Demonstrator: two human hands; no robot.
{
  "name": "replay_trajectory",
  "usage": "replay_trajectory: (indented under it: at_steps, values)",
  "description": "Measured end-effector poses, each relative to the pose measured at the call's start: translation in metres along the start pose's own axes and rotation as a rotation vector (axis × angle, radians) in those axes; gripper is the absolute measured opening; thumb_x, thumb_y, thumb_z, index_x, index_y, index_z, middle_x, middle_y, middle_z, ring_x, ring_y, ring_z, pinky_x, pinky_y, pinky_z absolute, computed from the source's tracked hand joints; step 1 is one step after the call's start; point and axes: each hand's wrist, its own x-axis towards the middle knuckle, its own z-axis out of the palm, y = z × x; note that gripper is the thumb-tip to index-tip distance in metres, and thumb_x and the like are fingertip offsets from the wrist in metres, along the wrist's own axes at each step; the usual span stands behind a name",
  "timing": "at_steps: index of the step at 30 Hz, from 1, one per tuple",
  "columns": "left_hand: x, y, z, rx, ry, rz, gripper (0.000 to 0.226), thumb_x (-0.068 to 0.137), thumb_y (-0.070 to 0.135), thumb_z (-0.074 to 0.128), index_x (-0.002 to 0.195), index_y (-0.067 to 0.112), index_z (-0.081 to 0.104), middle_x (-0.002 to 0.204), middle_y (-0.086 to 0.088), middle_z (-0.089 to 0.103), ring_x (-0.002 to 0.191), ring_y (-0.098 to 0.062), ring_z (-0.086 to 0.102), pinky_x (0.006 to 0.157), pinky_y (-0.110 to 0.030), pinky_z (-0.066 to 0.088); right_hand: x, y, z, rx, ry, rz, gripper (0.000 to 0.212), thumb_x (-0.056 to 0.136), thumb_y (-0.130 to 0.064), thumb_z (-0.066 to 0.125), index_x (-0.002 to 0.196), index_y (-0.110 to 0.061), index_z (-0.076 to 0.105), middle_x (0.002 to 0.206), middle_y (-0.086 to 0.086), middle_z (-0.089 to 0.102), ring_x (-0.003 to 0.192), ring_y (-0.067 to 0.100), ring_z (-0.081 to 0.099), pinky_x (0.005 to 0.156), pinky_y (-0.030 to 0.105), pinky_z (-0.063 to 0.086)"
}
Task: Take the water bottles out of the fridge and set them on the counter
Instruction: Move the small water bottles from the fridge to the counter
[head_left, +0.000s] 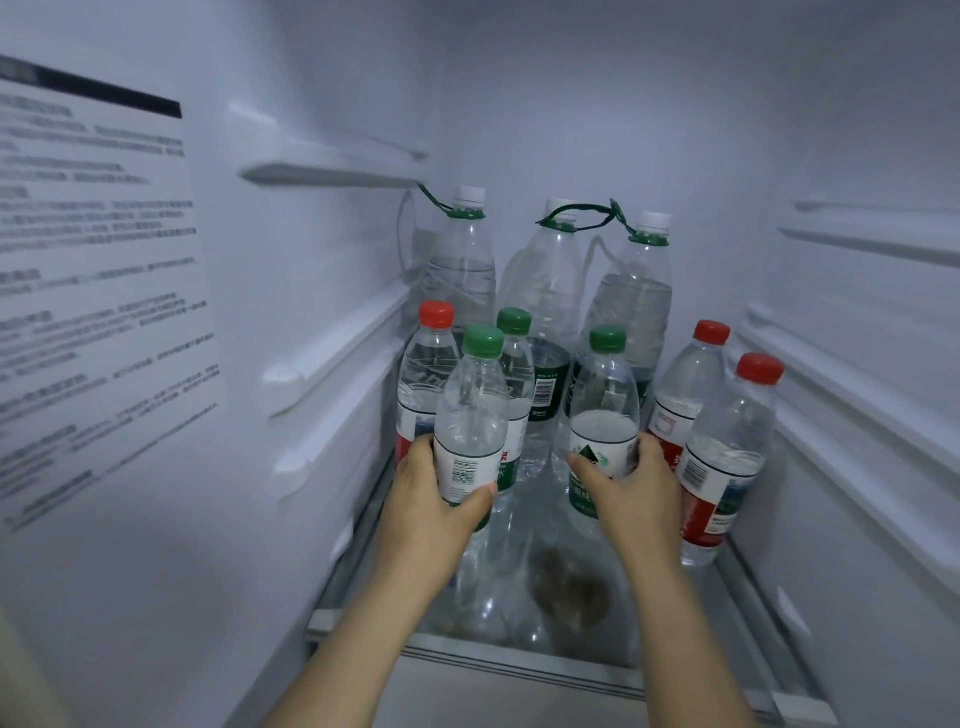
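Observation:
Both my arms reach into the open fridge. My left hand (434, 493) grips a green-capped water bottle (472, 410) low on its label. My right hand (631, 486) grips a second green-capped bottle (605, 405) the same way. Both bottles stand upright near the front of the glass shelf (561, 644). A third green-capped bottle (514, 353) stands just behind the left one. A red-capped bottle (428, 364) stands at the left, and two red-capped bottles (724, 447) stand at the right. Three large clear bottles (553, 280) with white caps and green carry loops stand at the back.
The fridge's left wall carries a printed sticker (93, 291) and shelf rails (332, 358). Rails also line the right wall (852, 395). A short shelf ledge (332, 171) juts out above the back-left bottle. A brownish patch (569, 587) shows through the glass shelf.

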Motion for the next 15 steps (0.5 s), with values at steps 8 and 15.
replay_trajectory:
  at_steps: [8,15]
  values:
    - [-0.028,0.006,-0.012,-0.097,0.01,-0.011,0.055,0.069,0.032,0.081,0.112,0.04,0.049,0.108,0.018,0.063,0.095,0.002,0.06,0.078,-0.026,0.052,-0.024,-0.012,-0.019,0.068,-0.061,-0.009,0.055,0.073,-0.035,0.084,0.118,-0.018,0.059,0.104,-0.006,0.066,0.092,0.013,0.065,0.077,0.031,0.053]
    - [-0.059,0.02,-0.04,-0.209,-0.005,0.005,0.053,0.063,0.038,0.081,0.108,0.043,0.055,0.101,0.024,0.068,0.089,0.006,0.065,0.079,-0.033,0.057,-0.069,-0.029,-0.035,0.174,-0.1,-0.019,0.048,0.071,-0.032,0.086,0.111,-0.028,0.058,0.098,-0.017,0.064,0.088,-0.003,0.061,0.068,0.019,0.049]
